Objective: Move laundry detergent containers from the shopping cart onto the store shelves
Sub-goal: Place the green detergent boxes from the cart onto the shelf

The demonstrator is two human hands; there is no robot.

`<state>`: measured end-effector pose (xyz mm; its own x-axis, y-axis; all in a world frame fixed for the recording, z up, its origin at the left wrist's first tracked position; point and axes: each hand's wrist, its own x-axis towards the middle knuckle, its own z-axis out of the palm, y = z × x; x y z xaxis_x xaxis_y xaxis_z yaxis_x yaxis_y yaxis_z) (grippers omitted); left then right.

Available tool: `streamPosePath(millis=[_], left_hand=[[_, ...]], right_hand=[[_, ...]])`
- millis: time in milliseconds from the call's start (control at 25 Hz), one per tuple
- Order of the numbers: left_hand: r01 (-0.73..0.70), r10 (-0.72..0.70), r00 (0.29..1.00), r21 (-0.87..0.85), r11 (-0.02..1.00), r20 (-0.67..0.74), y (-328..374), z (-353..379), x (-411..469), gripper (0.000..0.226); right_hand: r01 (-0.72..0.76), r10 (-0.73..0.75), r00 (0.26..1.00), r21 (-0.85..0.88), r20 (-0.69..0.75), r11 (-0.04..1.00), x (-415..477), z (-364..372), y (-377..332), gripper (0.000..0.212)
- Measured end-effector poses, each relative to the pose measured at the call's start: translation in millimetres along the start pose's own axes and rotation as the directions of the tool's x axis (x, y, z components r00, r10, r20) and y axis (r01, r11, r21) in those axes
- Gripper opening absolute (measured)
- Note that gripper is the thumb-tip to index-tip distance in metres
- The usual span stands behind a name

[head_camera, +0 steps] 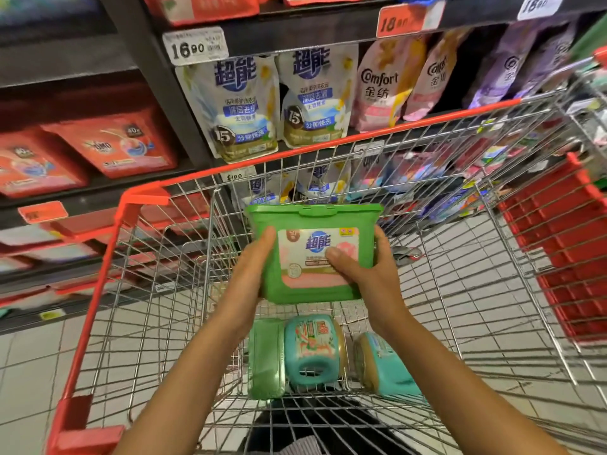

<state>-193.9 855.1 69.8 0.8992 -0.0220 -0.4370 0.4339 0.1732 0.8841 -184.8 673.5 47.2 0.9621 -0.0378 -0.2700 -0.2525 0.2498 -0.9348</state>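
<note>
Green box held up over cart by 2 hands, clear of the wire floor and about level with the cart's far rim. Long axis runs left-right. Lidded end with latch tab faces up and away toward shelf; narrower base points down toward the person. Label face is turned to the camera, text upright: "超能" in blue on white, pink panel below. Smaller print too blurred to read.

Left hand grips the box's left side, thumb on the front face by the label's corner, fingers hidden behind. Right hand grips the right side, thumb pressed across the label, fingers round the right edge.

Cart floor, near end: 3 containers lying on their sides, close together in a row. Green tub left, teal jug middle with handle toward the camera, second jug right. Their labels unreadable.

Shelf behind cart: 2 white pouches marked "超能" and "15", pink pouches marked "Comfort 金纺", purple pouches further right. White tag reads "16 90"; orange tag starts "18". Red boxes at left carry "OMO".
</note>
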Motion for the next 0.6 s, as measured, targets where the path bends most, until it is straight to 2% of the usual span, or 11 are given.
streamPosePath(millis=[120,320,440,600], left_hand=[[-0.118,0.122,0.979,0.036,0.992,-0.162,-8,1,-16,0.065],[-0.234,0.231,0.938,0.02,0.972,-0.26,6,-36,-49,0.052],[-0.322,0.29,0.868,-0.013,0.947,-0.403,9,-56,-81,0.052],[-0.397,0.275,0.745,-0.072,0.915,-0.607,2,-93,-139,0.058]], right_hand=[[0.052,-0.051,0.998,-0.072,0.022,0.996,-12,19,-9,0.071],[0.049,-0.041,0.985,-0.044,0.169,0.998,-25,55,-23,0.07],[0.048,-0.023,0.957,-0.079,0.289,0.996,-33,88,-31,0.074],[0.054,0.014,0.863,-0.12,0.504,0.991,-61,143,-30,0.082]])
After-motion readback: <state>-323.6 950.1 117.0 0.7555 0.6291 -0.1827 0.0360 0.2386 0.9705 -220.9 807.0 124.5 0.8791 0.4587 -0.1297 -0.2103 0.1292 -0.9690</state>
